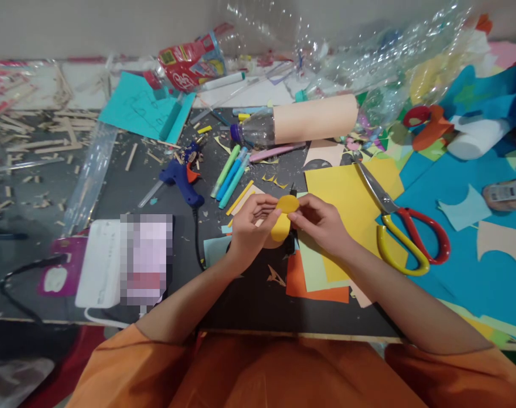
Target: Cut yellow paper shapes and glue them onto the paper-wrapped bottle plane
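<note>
Scissors [388, 205] lie right of centre, a glue gun [182, 182] left; our left hand [253, 225] and right hand [321, 220] grip yellow paper [280, 229], its long axis near-vertical, top leaning right.

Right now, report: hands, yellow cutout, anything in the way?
Left hand, right hand: both pinching yellow cutout. Cutout rounded on top. Scissors to the right, clear of both hands.

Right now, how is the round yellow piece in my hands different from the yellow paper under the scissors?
The round yellow piece is small; the yellow paper is much bigger. The round yellow piece has a curved edge; the yellow paper shows straight edges. The round yellow piece is held up; the yellow paper lies flat. Both are yellow.
</note>
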Available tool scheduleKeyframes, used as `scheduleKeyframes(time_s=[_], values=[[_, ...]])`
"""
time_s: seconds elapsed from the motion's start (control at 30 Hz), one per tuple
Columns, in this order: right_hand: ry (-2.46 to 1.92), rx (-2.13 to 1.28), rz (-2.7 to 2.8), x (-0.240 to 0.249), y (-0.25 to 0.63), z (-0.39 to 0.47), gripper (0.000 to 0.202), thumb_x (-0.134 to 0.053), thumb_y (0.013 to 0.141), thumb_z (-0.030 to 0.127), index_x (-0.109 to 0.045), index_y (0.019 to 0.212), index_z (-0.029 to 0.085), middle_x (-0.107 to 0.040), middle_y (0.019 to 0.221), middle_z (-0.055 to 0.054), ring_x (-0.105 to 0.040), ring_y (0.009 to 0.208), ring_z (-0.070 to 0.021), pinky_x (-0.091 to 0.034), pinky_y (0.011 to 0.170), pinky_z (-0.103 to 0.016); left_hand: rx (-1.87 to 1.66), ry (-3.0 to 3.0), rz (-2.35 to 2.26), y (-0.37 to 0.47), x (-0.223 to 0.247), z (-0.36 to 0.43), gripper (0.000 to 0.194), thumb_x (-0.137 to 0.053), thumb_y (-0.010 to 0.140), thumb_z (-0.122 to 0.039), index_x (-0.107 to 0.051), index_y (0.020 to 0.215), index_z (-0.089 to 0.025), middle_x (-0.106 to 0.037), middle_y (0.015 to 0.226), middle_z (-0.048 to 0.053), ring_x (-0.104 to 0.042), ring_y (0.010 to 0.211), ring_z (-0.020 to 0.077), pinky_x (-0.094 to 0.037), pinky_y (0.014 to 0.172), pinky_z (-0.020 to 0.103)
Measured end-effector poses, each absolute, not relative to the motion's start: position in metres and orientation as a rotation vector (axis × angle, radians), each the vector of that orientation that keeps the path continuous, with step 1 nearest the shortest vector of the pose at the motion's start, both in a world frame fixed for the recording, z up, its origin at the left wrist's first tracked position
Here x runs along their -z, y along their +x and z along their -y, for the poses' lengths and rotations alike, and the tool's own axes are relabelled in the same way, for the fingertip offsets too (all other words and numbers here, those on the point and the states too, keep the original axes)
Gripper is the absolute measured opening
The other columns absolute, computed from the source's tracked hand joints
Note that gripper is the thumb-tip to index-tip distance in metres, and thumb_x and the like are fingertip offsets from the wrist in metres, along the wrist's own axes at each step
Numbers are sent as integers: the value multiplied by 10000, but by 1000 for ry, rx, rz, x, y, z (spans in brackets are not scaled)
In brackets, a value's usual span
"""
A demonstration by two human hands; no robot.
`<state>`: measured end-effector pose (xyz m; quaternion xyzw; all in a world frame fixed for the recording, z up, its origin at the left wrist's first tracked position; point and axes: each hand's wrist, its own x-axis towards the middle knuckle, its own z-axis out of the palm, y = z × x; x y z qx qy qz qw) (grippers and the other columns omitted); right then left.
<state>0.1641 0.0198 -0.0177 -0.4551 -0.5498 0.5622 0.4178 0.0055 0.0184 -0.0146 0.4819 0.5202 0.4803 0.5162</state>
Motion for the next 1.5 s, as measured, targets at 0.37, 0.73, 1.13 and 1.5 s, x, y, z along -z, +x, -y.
scheduleKeyframes(time_s=[0.37,0.73,1.13,1.5], values=[[-1184,-1346,1392,15,164,-21,332,-706,785,504,-547,758,214,-516,654,28,-469,579,-113,-382,546,-259,-1100,1321,-1315,5,18,-17,146,-669,740,-316,-605,688,-195,-601,618,-36,-545,552,94,-452,534,198],[-1233,-1297,1453,15,164,-22,364,-666,806,494,-516,643,205,-457,580,44,-384,530,-96,-334,522,-258,-1046,1177,-1284,7,13,-17,170,-702,721,-312,-594,672,-191,-586,603,-39,-541,544,85,-455,546,195],[-1261,-1329,1438,14,164,-22,355,-666,800,502,-530,654,208,-467,575,40,-401,537,-105,-352,536,-268,-1017,1129,-1301,5,13,-19,194,-739,671,-329,-595,668,-199,-650,625,-22,-646,587,112,-521,564,200],[-1229,-1279,1513,11,163,-22,293,-633,838,382,-489,647,214,-425,567,56,-372,531,-99,-346,543,-262,-1017,1152,-1308,5,14,-19,155,-710,676,-311,-599,671,-205,-638,611,-33,-626,567,103,-518,562,198]])
